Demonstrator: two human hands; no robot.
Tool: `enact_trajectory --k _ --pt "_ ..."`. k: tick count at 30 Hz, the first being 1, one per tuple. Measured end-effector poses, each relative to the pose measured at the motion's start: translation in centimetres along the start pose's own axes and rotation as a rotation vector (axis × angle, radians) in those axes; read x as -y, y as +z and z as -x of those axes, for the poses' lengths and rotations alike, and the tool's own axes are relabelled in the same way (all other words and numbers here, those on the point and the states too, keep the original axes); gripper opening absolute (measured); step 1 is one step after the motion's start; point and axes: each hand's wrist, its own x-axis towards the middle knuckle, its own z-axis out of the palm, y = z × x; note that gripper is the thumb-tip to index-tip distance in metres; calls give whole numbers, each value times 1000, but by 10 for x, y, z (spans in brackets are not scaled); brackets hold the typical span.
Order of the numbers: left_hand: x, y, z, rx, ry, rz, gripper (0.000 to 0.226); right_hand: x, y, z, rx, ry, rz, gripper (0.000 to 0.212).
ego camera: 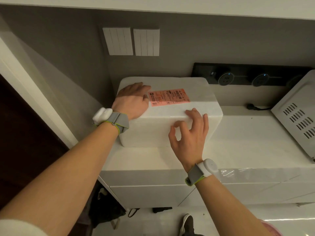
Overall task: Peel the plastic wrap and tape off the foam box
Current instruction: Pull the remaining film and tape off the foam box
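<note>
Closest to me, down on the floor, a dark shoe [188, 223] shows below the white counter [247, 138]. Each wrist wears a grey band carrying a white puck.

My right hand [189, 133] is at the front face of the foam box [153, 130], just under its top front edge. The thumb and forefinger [177, 124] curl so that their tips meet against the foam, and the other three fingers reach up over the edge. I cannot tell whether any film or tape is caught in that pinch.

The box is white and sits at the left end of the counter, with its back side close to the wall and its left side at the counter's left edge.

My left hand [132, 99] lies flat on the left part of the lid, palm down, fingers straight and close together, pressing on it. Just beside those fingertips is a pink shipping label [168, 97] stuck to the lid.

At the right edge of the counter stands a white vented appliance [296, 116]. On the wall behind the box run a black socket rail [255, 77] and, higher up, two white switch plates [131, 41].
</note>
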Motion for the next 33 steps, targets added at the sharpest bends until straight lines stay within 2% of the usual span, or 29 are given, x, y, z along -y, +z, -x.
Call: enact_trajectory --k 12,33 --pt "4 6 -3 -22 8 4 47 16 6 3 -30 120 -31 10" --pt "0 1 1 -14 3 12 47 18 11 2 -63 166 -37 11"
